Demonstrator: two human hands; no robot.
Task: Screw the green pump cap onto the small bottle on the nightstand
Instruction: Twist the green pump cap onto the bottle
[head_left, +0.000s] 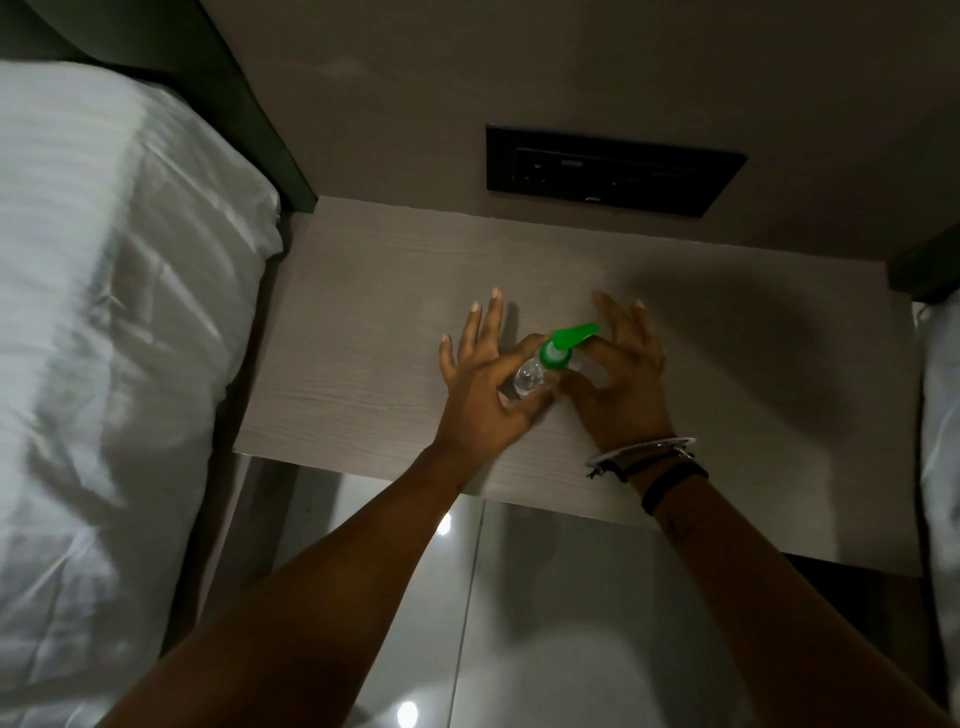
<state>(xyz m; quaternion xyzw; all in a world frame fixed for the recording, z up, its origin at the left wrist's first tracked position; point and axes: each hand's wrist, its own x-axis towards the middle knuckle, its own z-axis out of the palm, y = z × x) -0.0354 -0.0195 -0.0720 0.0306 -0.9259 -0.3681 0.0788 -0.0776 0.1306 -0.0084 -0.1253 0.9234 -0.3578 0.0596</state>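
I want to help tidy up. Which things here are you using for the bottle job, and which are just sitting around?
Used for the job:
- small bottle
- green pump cap
- left hand, holding the bottle
- right hand, at the cap
- nightstand

Just around:
- white pillow
- black switch panel on the wall
- bracelets on the right wrist

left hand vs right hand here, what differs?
The left hand pinches the clear small bottle low, its other fingers splayed; the right hand grips by the green pump cap, fingers curled. Only the right wrist wears bracelets. Both hands are over the nightstand.
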